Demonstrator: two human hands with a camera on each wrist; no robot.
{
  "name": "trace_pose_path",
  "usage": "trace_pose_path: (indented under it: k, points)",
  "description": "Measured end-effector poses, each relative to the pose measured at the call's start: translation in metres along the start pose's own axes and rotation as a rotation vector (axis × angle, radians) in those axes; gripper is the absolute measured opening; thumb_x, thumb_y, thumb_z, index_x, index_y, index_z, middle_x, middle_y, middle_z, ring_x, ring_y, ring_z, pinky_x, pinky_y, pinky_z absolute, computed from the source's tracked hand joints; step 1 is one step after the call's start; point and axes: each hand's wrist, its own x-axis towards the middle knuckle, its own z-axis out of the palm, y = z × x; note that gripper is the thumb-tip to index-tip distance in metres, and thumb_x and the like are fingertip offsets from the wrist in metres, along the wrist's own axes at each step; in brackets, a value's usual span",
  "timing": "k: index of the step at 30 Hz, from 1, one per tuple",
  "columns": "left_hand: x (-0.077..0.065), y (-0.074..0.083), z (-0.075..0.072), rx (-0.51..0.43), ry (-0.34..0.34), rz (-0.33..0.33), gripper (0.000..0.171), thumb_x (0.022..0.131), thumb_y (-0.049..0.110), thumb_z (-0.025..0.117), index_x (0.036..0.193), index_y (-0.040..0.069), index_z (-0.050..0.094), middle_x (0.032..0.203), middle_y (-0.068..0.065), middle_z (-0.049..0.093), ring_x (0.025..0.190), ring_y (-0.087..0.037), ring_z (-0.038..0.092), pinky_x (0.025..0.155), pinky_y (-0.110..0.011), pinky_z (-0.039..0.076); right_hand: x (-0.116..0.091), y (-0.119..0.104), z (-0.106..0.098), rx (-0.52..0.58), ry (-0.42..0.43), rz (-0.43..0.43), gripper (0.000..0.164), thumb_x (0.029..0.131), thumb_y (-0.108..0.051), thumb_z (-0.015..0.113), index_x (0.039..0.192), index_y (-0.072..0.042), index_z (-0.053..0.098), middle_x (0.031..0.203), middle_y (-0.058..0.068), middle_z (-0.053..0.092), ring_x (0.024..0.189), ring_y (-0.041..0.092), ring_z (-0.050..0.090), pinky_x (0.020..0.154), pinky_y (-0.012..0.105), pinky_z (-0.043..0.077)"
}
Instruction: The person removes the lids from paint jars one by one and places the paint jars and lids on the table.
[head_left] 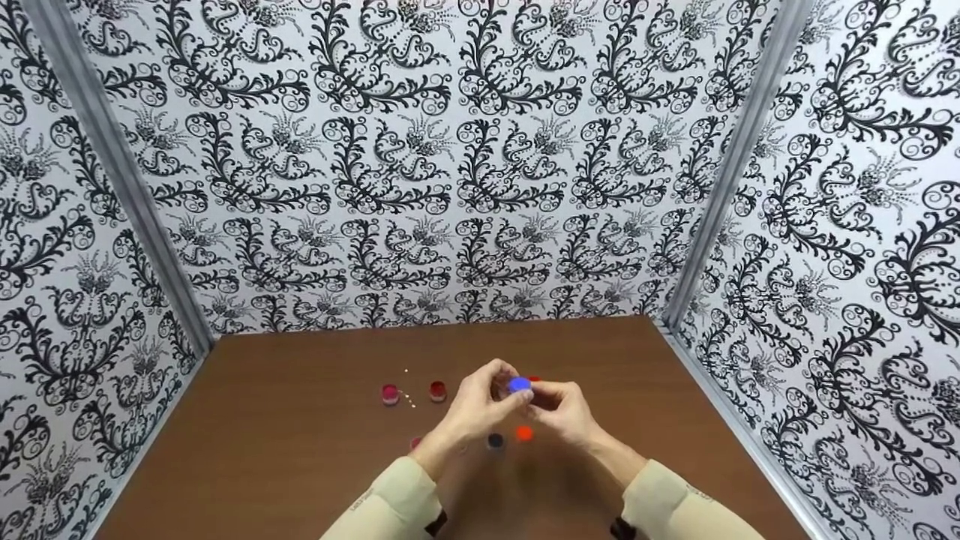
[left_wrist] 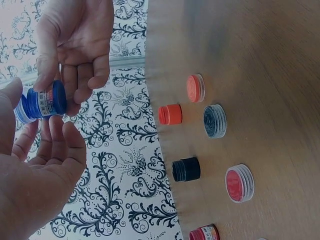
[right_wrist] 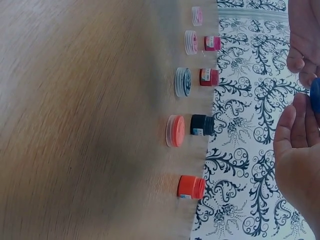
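Note:
Both hands are raised over the table around a small blue paint jar (left_wrist: pixel 47 102) with a printed label. The right hand (head_left: pixel 566 409) grips the jar's body between thumb and fingers. At the jar's mouth end, the left hand (head_left: pixel 480 401) pinches the lid (left_wrist: pixel 22 111), thumb on one side and fingers on the other. Blue shows between the hands in the head view. In the right wrist view the jar is mostly cut off by the frame edge.
On the brown table (head_left: pixel 300 465) stand open paint jars: pink (head_left: pixel 390 394), red (head_left: pixel 437 390), black (left_wrist: pixel 186 169) and orange (left_wrist: pixel 170 114). Nearer lie paint-coated lids, including orange (head_left: pixel 524 433), dark (head_left: pixel 495 441) and red (left_wrist: pixel 239 183). Small pale specks (head_left: pixel 409 400) dot the table. Patterned walls (head_left: pixel 405 165) enclose it.

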Motion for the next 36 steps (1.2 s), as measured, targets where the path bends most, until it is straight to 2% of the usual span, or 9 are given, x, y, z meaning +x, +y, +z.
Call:
trace_pose_path:
  k: [8, 13, 21, 28, 32, 36]
  points:
    - [0.000, 0.001, -0.002, 0.026, 0.000, 0.012, 0.029, 0.101, 0.032, 0.085, 0.115, 0.010, 0.071, 0.100, -0.007, 0.077, 0.082, -0.007, 0.062, 0.075, -0.021, 0.053, -0.002, 0.004, -0.001, 0.059, -0.019, -0.009, 0.032, 0.098, 0.011, 0.077, 0.127, 0.024, 0.070, 0.117, -0.014, 0.085, 0.105, 0.002, 0.081, 0.090, 0.020, 0.066]
    - [-0.002, 0.000, -0.002, 0.023, 0.003, 0.005, 0.030, 0.101, 0.033, 0.085, 0.115, 0.010, 0.071, 0.100, -0.007, 0.077, 0.083, -0.011, 0.063, 0.075, -0.021, 0.052, -0.004, 0.004, -0.002, 0.030, 0.005, 0.005, 0.034, 0.097, 0.010, 0.078, 0.127, 0.023, 0.070, 0.117, -0.011, 0.085, 0.105, 0.002, 0.081, 0.091, 0.020, 0.065]
    - [0.000, 0.001, -0.004, 0.036, -0.005, 0.012, 0.030, 0.101, 0.032, 0.086, 0.117, 0.010, 0.071, 0.100, -0.007, 0.077, 0.081, -0.010, 0.063, 0.074, -0.020, 0.052, 0.000, 0.002, -0.011, -0.031, 0.035, 0.023, 0.035, 0.097, 0.009, 0.079, 0.128, 0.023, 0.070, 0.119, 0.016, 0.085, 0.105, 0.001, 0.080, 0.092, 0.021, 0.065]
    - [0.001, 0.001, -0.004, 0.041, -0.007, 0.016, 0.031, 0.101, 0.032, 0.086, 0.117, 0.010, 0.072, 0.098, -0.008, 0.077, 0.081, -0.016, 0.065, 0.073, -0.019, 0.052, 0.001, 0.001, -0.019, -0.049, 0.063, 0.021, 0.032, 0.096, 0.011, 0.079, 0.126, 0.021, 0.072, 0.115, 0.005, 0.087, 0.100, 0.002, 0.080, 0.088, 0.021, 0.066]
    - [0.001, 0.000, -0.003, 0.055, -0.003, 0.017, 0.032, 0.101, 0.032, 0.086, 0.117, 0.009, 0.072, 0.099, -0.009, 0.076, 0.081, -0.015, 0.065, 0.073, -0.020, 0.053, 0.002, 0.002, -0.024, -0.059, 0.063, 0.020, 0.032, 0.096, 0.012, 0.078, 0.126, 0.022, 0.072, 0.114, 0.022, 0.085, 0.099, 0.005, 0.081, 0.087, 0.021, 0.066]
    - [0.001, -0.001, -0.002, 0.080, 0.002, 0.010, 0.032, 0.100, 0.032, 0.086, 0.117, 0.007, 0.074, 0.100, -0.008, 0.075, 0.082, -0.011, 0.063, 0.074, -0.021, 0.053, 0.003, 0.003, -0.028, -0.051, 0.060, 0.038, 0.034, 0.097, 0.012, 0.077, 0.128, 0.024, 0.069, 0.116, 0.042, 0.076, 0.098, 0.004, 0.081, 0.087, 0.020, 0.066]
